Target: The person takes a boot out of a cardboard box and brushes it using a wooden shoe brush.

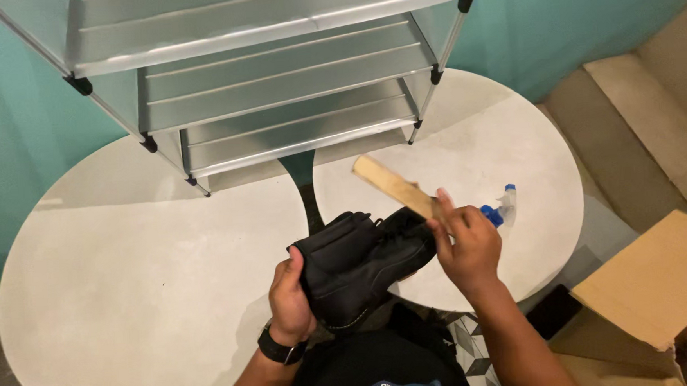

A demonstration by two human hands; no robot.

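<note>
While above the round tables (151,258), left hand (289,301) gripping black boot (359,266), right hand (465,245) gripping wooden brush (394,186).

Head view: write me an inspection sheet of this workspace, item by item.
Surface: two round pale tables, side by side with a narrow gap between them.
Job's things: black boot, held above the gap; wooden brush, seen from its back, against the boot.
Clutter: spray bottle with blue nozzle on the right table.
Grips: left hand clasps the boot; right hand holds the brush. Black watch on the left wrist.
Cables: nothing seen.
Surroundings: metal shelf rack with bare shelves, teal wall, cardboard box, steps.
</note>
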